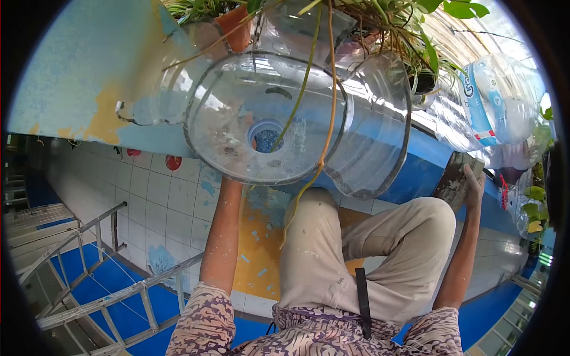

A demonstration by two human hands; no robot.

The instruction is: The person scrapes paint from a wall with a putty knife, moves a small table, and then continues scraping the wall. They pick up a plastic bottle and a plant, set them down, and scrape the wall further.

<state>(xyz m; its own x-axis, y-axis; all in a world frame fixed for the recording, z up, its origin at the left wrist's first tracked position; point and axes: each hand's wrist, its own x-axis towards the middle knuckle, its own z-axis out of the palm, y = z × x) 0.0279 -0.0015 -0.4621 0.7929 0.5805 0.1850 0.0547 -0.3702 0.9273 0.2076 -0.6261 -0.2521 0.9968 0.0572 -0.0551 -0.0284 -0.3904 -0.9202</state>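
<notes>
Large clear plastic bottles (208, 113) with dark cut edges hang in front of me, one with a round opening facing me. My left hand (236, 163) is behind the nearest bottle and blurred by the plastic. Its fingers do not show well enough to tell whether they grip the bottle. Over at the right, my right hand (474, 185) is closed on the end of a worn, dark wooden board (456, 173) beside a blue ledge. Long plant stems (330, 107) trail down across the bottles.
Potted plants (234, 29) stand above the bottles. Another clear bottle with a blue label (477, 98) is at the upper right. A metal ladder (145, 302) lies across the lower left. The tiled wall (148, 196) has peeling paint, with blue floor (127, 276) below.
</notes>
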